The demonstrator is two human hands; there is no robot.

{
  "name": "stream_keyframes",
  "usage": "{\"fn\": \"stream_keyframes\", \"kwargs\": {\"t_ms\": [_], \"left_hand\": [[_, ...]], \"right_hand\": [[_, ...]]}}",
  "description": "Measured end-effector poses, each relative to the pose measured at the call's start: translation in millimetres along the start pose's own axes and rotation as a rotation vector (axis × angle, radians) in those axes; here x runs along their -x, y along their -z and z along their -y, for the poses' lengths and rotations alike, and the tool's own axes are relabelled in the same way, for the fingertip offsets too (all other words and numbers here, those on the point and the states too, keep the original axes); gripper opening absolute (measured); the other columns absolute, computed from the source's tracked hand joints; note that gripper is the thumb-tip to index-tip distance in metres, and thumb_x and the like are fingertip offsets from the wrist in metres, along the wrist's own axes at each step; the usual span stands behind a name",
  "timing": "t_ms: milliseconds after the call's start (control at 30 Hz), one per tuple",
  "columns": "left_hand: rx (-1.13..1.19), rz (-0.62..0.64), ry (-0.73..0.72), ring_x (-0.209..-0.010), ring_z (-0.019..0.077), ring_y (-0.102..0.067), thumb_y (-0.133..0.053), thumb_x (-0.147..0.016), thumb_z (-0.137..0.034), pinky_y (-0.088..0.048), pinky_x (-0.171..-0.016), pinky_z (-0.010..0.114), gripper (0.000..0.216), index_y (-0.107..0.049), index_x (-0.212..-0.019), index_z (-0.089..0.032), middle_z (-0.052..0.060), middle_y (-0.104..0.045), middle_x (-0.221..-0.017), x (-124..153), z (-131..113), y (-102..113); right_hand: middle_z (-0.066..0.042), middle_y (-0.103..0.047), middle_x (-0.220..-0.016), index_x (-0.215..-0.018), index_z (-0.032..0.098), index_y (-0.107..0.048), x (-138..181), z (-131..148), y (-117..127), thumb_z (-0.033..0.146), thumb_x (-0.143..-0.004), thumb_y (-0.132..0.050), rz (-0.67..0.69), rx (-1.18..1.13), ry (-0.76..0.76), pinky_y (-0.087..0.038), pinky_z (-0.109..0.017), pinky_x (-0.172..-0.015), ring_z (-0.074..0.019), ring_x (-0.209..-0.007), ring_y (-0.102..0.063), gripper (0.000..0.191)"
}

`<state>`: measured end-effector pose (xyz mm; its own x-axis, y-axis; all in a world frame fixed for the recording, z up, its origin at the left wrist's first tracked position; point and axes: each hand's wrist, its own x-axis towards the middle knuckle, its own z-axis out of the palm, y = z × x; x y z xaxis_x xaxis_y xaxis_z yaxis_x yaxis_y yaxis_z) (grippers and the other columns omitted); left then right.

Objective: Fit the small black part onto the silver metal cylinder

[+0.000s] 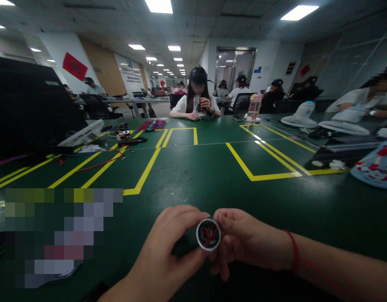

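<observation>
Both my hands hold one small round metal part (208, 234) just above the green table (193, 176), near its front edge. The part is a silver ring with red wires showing inside its open end, which faces me. My left hand (163, 251) pinches it from the left with thumb and fingers. My right hand (247, 241) grips it from the right; a red string is tied around that wrist.
Yellow tape lines (259, 167) mark boxes on the table. A black monitor (30, 109), a white fan (82, 135) and loose red wires (102, 161) lie at the left. Fans and a tray stand at right. A person (198, 98) sits across the table; others sit behind.
</observation>
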<state>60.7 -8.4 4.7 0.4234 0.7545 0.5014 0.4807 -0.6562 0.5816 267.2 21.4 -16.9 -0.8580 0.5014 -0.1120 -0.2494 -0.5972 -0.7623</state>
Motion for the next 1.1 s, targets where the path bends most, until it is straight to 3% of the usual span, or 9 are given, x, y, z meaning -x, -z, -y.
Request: {"fn": "stream_keyframes", "kwargs": {"t_ms": [133,233,333,433,533,700,900,1100], "left_hand": [[0.000,-0.013,-0.059,-0.098,0.0222,-0.060,-0.065,-0.083,-0.012,-0.051,-0.084,0.036,0.042,-0.055,-0.120,-0.030,0.004,-0.062,-0.108,5,7,-1],[-0.046,0.034,-0.022,-0.104,0.0206,-0.058,-0.050,-0.088,-0.003,-0.049,-0.086,0.036,0.045,-0.058,-0.120,-0.034,0.003,-0.057,-0.118,6,9,-1],[-0.023,0.066,0.051,-0.109,0.0193,-0.056,-0.041,-0.089,0.000,-0.047,-0.091,0.036,0.047,-0.060,-0.115,-0.035,0.001,-0.056,-0.122,2,9,-2],[0.083,0.005,0.199,-0.103,0.0176,-0.059,-0.046,-0.093,-0.009,-0.047,-0.091,0.034,0.032,-0.057,-0.112,-0.032,-0.001,-0.063,-0.110,-4,7,-2],[0.141,-0.001,0.284,-0.094,0.0165,-0.061,-0.053,-0.093,-0.016,-0.048,-0.085,0.031,0.023,-0.058,-0.110,-0.030,-0.002,-0.065,-0.102,-13,4,-2],[0.133,0.066,0.270,-0.091,0.0174,-0.060,-0.058,-0.091,-0.020,-0.047,-0.081,0.029,0.013,-0.069,-0.095,-0.025,0.000,-0.065,-0.096,-29,-5,0],[0.097,-0.076,0.377,-0.080,0.0178,-0.061,-0.062,-0.088,-0.029,-0.047,-0.071,0.028,0.011,-0.073,-0.089,-0.026,0.000,-0.065,-0.089,-36,-4,11],[0.021,0.112,0.382,-0.083,0.0204,-0.065,-0.071,-0.079,-0.022,-0.048,-0.076,0.032,0.007,-0.077,-0.080,-0.026,0.001,-0.071,-0.086,-23,17,5]], "right_hand": [[-0.005,-0.062,-0.091,-0.105,0.015,-0.046,3,6,-4,0.041,-0.087,-0.057,-0.072,-0.048,-0.010,-0.052,-0.034,-0.081,-0.0146,-0.081,-0.066,0.034],[-0.001,-0.059,-0.105,-0.118,0.024,-0.044,3,12,-4,0.026,-0.079,-0.068,-0.232,0.005,0.085,-0.050,-0.041,-0.087,-0.0144,-0.092,-0.064,0.046],[-0.001,-0.059,-0.107,-0.113,0.022,-0.051,1,15,-3,0.020,-0.071,-0.074,-0.384,0.342,0.290,-0.051,-0.032,-0.088,-0.0120,-0.096,-0.062,0.048],[-0.003,-0.059,-0.111,-0.111,0.021,-0.054,-1,13,-2,0.020,-0.075,-0.070,-0.420,0.734,0.400,-0.050,-0.028,-0.094,-0.0111,-0.102,-0.060,0.040],[-0.001,-0.058,-0.113,-0.120,0.024,-0.047,-1,8,-2,0.017,-0.078,-0.065,-0.430,0.945,0.428,-0.050,-0.029,-0.096,-0.0102,-0.104,-0.059,0.046],[-0.001,-0.057,-0.115,-0.123,0.025,-0.039,-2,4,0,0.018,-0.077,-0.066,-0.466,1.064,0.444,-0.051,-0.026,-0.093,-0.0087,-0.103,-0.059,0.054],[0.001,-0.058,-0.116,-0.126,0.029,-0.044,3,11,-2,0.026,-0.079,-0.065,-0.524,1.200,0.373,-0.049,-0.025,-0.095,-0.0084,-0.105,-0.057,0.052],[0.003,-0.059,-0.111,-0.118,0.027,-0.052,11,15,0,0.025,-0.075,-0.066,-0.608,1.313,0.357,-0.049,-0.022,-0.088,-0.0075,-0.097,-0.058,0.045]]}}
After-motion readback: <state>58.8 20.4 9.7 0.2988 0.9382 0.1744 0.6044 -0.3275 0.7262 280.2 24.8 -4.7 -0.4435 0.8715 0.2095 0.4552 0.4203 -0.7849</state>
